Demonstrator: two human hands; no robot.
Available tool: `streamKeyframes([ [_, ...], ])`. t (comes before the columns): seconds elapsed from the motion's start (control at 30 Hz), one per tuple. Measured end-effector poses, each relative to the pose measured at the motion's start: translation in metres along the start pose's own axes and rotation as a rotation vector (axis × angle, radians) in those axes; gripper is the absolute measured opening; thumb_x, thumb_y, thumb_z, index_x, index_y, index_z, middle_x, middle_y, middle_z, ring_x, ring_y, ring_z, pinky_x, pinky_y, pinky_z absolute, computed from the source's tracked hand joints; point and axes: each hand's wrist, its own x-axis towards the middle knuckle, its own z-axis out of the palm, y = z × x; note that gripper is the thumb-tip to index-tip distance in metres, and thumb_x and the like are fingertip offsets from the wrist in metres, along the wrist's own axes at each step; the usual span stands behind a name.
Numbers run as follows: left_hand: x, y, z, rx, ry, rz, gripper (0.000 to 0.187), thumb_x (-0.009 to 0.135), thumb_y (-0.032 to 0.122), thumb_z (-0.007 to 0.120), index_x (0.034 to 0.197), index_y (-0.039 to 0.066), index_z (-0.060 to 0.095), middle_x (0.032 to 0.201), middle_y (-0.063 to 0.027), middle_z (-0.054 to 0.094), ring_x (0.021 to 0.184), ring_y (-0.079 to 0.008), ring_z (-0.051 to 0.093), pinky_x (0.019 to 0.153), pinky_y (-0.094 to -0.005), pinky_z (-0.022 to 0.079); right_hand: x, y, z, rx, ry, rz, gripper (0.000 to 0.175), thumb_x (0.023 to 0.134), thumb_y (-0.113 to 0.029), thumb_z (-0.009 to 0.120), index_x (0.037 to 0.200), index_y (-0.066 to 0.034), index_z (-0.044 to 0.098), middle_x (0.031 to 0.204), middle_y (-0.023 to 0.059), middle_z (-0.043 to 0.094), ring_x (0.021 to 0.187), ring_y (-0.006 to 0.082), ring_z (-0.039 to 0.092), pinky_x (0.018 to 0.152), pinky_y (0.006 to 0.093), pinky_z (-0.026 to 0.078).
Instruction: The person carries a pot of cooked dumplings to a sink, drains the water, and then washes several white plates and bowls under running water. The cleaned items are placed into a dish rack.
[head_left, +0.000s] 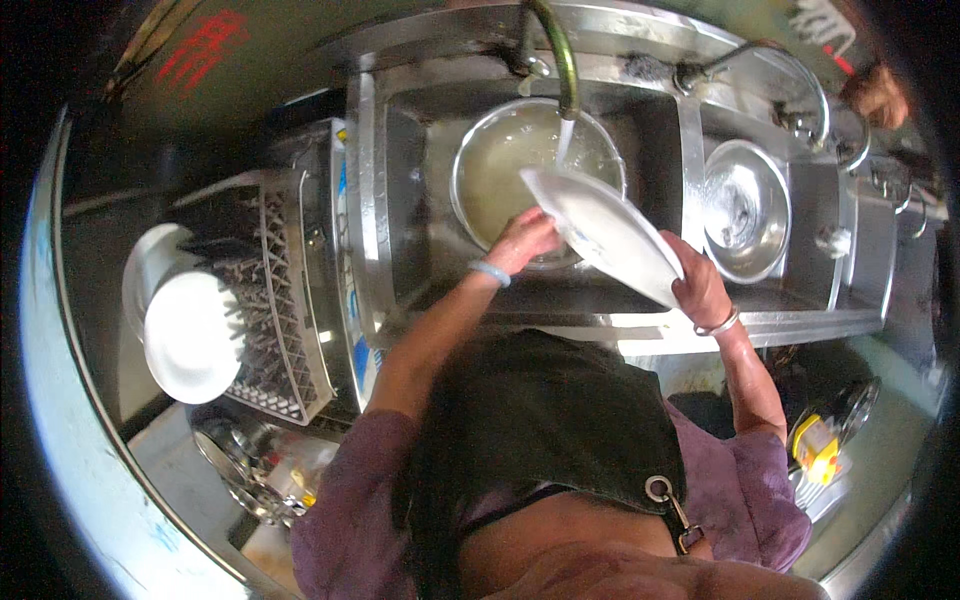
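Note:
A white oval plate (611, 232) is tilted over the left sink basin. My right hand (699, 281) grips its right end, thumb on the face and fingers behind the rim. At the plate's left edge is my left hand (527, 238); its fingers are partly hidden, so a hold on the plate is unclear. Below the plate stands a large round metal bowl (480, 187) of cloudy water. Water runs from a faucet (568, 82) into this bowl, just beyond the plate.
A second metal bowl (750, 217) sits in the right basin, with curved faucets (814, 90) behind. To the left, white plates (193, 337) stand beside a peg-filled dish rack (289, 315). The steel sink edge (645, 330) runs before my apron. Metalware (247, 480) lies at lower left.

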Motion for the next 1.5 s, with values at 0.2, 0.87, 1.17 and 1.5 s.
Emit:
streamKeyframes([
  [0.2, -0.053, 0.050, -0.021, 0.400, 0.012, 0.928, 0.032, 0.079, 0.015, 0.066, 0.106, -0.001, 0.061, 0.099, -0.0096, 0.065, 0.092, -0.0184, 0.062, 0.085, -0.0342, 0.050, 0.021, -0.059, -0.005, -0.499, 0.194, -0.579, 0.039, 0.066, 0.003, 0.060, 0.104, -0.0022, 0.060, 0.106, 0.0128, 0.062, 0.101, 0.0316, 0.058, 0.091, 0.0430, 0.047],
  [0.87, -0.433, 0.074, -0.190, 0.393, 1.542, 1.583, 0.023, 0.075, -0.010, 0.057, 0.095, -0.001, 0.063, 0.091, -0.0075, 0.064, 0.085, -0.0150, 0.061, 0.076, -0.0281, 0.049, 0.213, -0.438, 0.190, -0.162, 0.247, -1.680, 0.044, 0.064, 0.007, 0.057, 0.101, -0.0161, 0.065, 0.104, 0.0037, 0.065, 0.095, 0.0229, 0.062, 0.089, 0.0405, 0.047],
  [1.17, -0.494, 0.038, -0.293, 1.034, 2.098, 0.757, 0.018, 0.077, 0.017, 0.066, 0.091, 0.006, 0.063, 0.075, -0.0134, 0.063, 0.068, -0.0301, 0.063, 0.063, -0.0384, 0.049, 0.248, -0.533, 0.353, -0.708, -0.230, -1.109, 0.039, 0.081, -0.011, 0.051, 0.115, -0.0288, 0.058, 0.111, 0.0054, 0.063, 0.110, 0.0296, 0.053, 0.097, 0.0440, 0.039],
  [1.5, -0.508, 0.047, -0.265, 1.141, 1.644, 0.779, 0.051, 0.068, 0.015, 0.072, 0.114, -0.001, 0.056, 0.109, -0.0207, 0.060, 0.101, -0.0326, 0.058, 0.084, -0.0393, 0.045, 0.184, -0.463, 0.341, -0.250, 0.472, -1.274, 0.051, 0.069, -0.011, 0.063, 0.119, -0.0169, 0.054, 0.120, 0.0134, 0.052, 0.116, 0.0298, 0.048, 0.102, 0.0560, 0.028],
])
